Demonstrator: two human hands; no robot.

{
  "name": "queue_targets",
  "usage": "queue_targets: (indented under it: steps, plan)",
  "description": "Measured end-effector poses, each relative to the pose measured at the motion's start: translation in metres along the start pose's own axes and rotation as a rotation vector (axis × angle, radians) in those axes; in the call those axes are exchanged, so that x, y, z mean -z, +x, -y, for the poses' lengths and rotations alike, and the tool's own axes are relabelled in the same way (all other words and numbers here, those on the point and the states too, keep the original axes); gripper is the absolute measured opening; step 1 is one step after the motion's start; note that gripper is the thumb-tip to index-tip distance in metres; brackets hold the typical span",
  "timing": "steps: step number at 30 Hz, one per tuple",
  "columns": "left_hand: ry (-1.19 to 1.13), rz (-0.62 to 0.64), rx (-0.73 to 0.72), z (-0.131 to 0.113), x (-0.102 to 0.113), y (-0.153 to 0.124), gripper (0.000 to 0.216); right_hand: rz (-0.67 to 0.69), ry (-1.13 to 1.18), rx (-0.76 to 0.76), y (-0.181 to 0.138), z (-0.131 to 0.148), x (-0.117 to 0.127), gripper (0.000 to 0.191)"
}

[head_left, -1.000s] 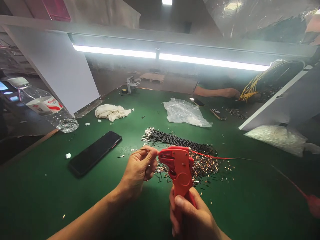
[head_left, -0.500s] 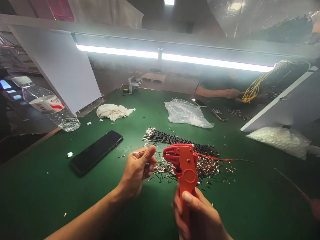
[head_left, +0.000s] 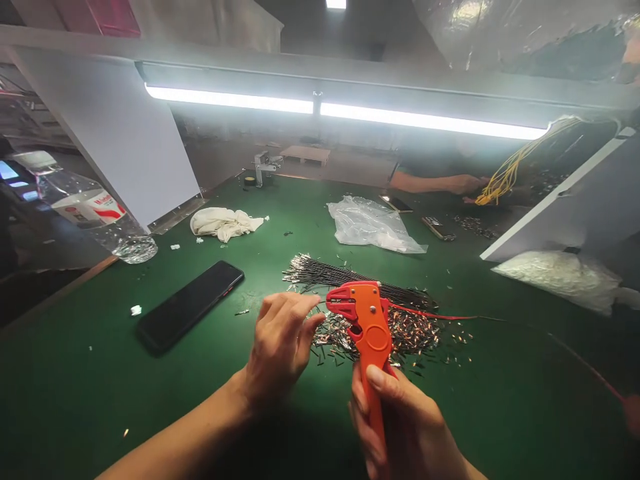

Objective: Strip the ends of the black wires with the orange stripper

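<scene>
My right hand (head_left: 400, 413) is wrapped round the handle of an orange and red wire stripper (head_left: 373, 333), its jaws pointing left. The handles look spread apart. Just left of the jaws is my left hand (head_left: 285, 337), back turned to me, thumb and forefinger apart. No wire shows clearly in its fingers; the other fingertips are partly hidden. Behind the stripper lies a bundle of black wires (head_left: 345, 274) with metal terminals at the left end. Cut wire scraps (head_left: 415, 337) with coppery bits are heaped around and behind the tool.
A phone (head_left: 193, 307) lies left, near a tilted plastic bottle (head_left: 95, 210). Farther back are a white cloth (head_left: 225, 224) and a clear plastic bag (head_left: 373, 227). A filled bag (head_left: 557, 277) sits right. Another person's arm (head_left: 435, 183) reaches by yellow wires (head_left: 500, 177). A red strand (head_left: 435, 314) runs right.
My left hand has turned over from a pinch on a thin wire to back-up with thumb and forefinger apart, nearer the jaws. The stripper has shifted slightly left and up.
</scene>
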State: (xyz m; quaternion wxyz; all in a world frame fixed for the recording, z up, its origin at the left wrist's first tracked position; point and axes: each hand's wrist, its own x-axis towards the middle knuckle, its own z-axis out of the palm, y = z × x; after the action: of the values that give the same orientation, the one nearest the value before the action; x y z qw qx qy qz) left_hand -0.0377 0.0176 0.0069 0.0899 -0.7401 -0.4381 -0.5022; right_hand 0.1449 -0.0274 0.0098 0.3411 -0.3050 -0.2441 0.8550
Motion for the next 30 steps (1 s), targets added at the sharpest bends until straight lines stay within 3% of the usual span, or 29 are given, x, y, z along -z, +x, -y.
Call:
queue_targets:
  steps: [5, 16, 30]
  plan:
    - [-0.134, 0.051, 0.132, 0.002, 0.002, -0.003, 0.011, 0.067, -0.02, -0.013, -0.001, -0.005, 0.002, 0.038]
    - [-0.054, 0.001, -0.003, -0.002, 0.018, 0.012, 0.021, 0.244, -0.01, -0.012, -0.003, -0.005, 0.001, 0.037]
    - [-0.096, 0.046, -0.026, -0.004, 0.024, 0.021, 0.024, 0.157, -0.093, 0.003, -0.006, -0.009, 0.003, 0.042]
